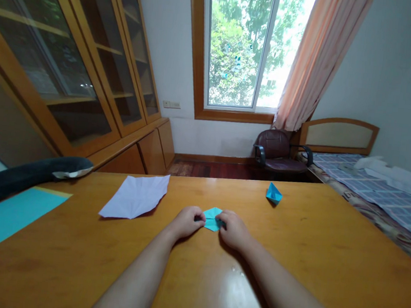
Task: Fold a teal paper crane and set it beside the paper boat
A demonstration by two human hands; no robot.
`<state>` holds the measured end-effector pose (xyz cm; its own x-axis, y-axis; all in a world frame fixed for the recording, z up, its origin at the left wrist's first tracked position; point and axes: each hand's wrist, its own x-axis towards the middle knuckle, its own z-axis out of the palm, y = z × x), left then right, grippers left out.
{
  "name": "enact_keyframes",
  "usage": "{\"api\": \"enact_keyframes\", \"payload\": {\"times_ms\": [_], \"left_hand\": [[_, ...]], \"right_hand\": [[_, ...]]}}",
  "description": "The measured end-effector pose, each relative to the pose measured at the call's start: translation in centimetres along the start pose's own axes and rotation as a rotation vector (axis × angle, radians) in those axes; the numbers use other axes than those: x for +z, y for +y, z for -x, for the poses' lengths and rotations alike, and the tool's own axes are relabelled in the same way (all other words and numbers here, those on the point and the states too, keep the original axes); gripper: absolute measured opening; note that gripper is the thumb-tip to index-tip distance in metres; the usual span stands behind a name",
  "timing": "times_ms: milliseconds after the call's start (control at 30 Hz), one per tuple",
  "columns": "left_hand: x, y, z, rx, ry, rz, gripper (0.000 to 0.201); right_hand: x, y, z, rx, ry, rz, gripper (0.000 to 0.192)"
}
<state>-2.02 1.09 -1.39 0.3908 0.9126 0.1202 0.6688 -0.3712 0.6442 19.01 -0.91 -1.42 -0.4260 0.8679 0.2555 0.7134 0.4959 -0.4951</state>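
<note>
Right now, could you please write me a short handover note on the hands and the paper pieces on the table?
Left hand: pinching the left edge of the small folded turquoise paper, pressed on the wooden table.
Right hand: pinching the right edge of the same piece.
Things: a finished-looking blue folded paper shape stands farther back to the right; a creased white sheet lies flat to the left; a large turquoise sheet lies at the table's left edge.
Done: the turquoise piece shows several folds, now a small diamond-like shape.
Left: it is still flat, unlike the standing blue shape.
</note>
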Motion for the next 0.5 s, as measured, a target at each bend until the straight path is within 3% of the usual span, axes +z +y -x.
{"api": "enact_keyframes", "payload": {"times_ms": [267,500], "left_hand": [[0.1,0.1,0.0,0.093,-0.041,-0.09,0.019],[0.0,2.3,0.6,0.179,-0.078,-0.405,0.024]], "right_hand": [[0.3,0.2,0.1,-0.025,0.008,-0.001,0.031],[0.4,-0.3,0.1,-0.042,-0.046,0.098,0.024]]}}
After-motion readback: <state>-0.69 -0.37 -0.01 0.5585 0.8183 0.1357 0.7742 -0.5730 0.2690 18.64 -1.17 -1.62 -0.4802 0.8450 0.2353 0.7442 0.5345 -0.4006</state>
